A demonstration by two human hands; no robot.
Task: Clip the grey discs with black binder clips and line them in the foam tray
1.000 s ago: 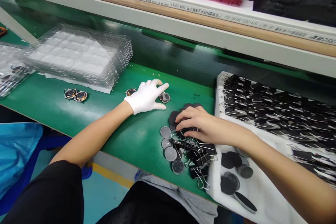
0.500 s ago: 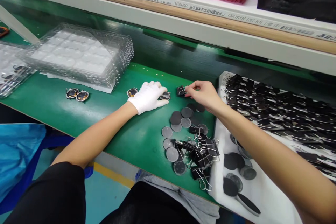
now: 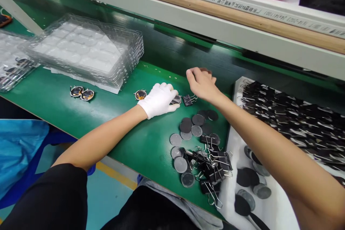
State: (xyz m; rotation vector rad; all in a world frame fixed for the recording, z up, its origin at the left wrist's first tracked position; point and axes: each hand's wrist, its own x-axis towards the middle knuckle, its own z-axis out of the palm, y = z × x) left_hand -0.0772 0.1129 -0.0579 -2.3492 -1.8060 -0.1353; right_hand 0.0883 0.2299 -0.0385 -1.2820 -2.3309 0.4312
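Observation:
My left hand (image 3: 159, 100), in a white glove, lies palm down on the green table. Its thumb and fingers are closed about a round metal-rimmed piece (image 3: 176, 99), mostly hidden beneath. By its wrist side a round rim with an amber-patterned centre (image 3: 140, 95) shows; whether the two are joined is covered by the hand. Just right of the fingertips lies a black binder clip (image 3: 189, 100); I cannot tell whether it touches the piece. My bare right hand (image 3: 202, 81) hovers above and beyond that clip, fingers loosely bent and apart, with nothing visible in them.
Dark round discs (image 3: 180, 164) and a heap of binder clips (image 3: 212, 165) lie in front. On the right, a white foam tray (image 3: 229, 187) bears rows of clips. Clear plastic trays (image 3: 129, 61) are stacked left, behind a paired round-rimmed piece (image 3: 82, 93). A shelf rail (image 3: 172, 10) crosses behind.
My right hand has let go of the binder clip and lifted away from it. The clip now rests beside my left hand, which keeps its hold. The view has shifted slightly.

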